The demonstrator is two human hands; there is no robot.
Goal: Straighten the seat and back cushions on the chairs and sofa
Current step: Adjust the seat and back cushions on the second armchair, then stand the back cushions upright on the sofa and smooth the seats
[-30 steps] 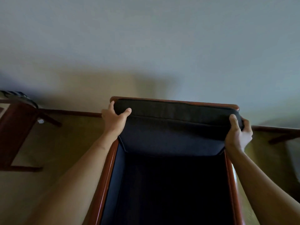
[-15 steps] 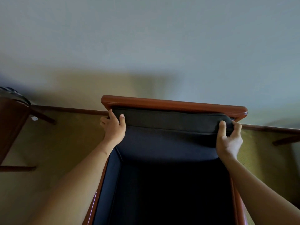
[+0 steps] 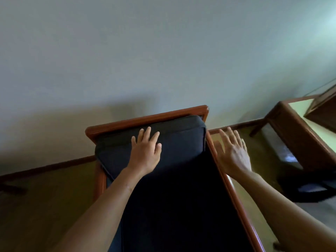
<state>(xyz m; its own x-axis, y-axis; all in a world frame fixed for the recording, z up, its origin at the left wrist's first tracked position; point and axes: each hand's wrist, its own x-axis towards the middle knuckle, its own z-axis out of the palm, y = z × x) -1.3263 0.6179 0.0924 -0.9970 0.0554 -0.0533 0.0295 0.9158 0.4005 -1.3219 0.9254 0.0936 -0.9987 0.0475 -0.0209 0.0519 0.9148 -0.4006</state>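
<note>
A wooden armchair (image 3: 145, 120) with a reddish-brown frame stands against a pale wall. Its dark back cushion (image 3: 181, 142) sits just under the top rail, and the dark seat cushion (image 3: 178, 206) lies in shadow below it. My left hand (image 3: 146, 151) rests flat on the upper back cushion with fingers spread. My right hand (image 3: 232, 151) hovers open in the air just right of the chair's right arm rail (image 3: 227, 179), touching nothing.
A wooden side table (image 3: 294, 131) with a glass top stands to the right by the wall. A dark object (image 3: 307, 188) lies on the floor beneath it. Olive-brown floor (image 3: 45, 197) and a dark baseboard (image 3: 45, 168) lie to the left.
Both hands let go of the back cushion's top corners. The left hand now lies flat on the cushion; the right hand has swung off to the right. The view has turned right.
</note>
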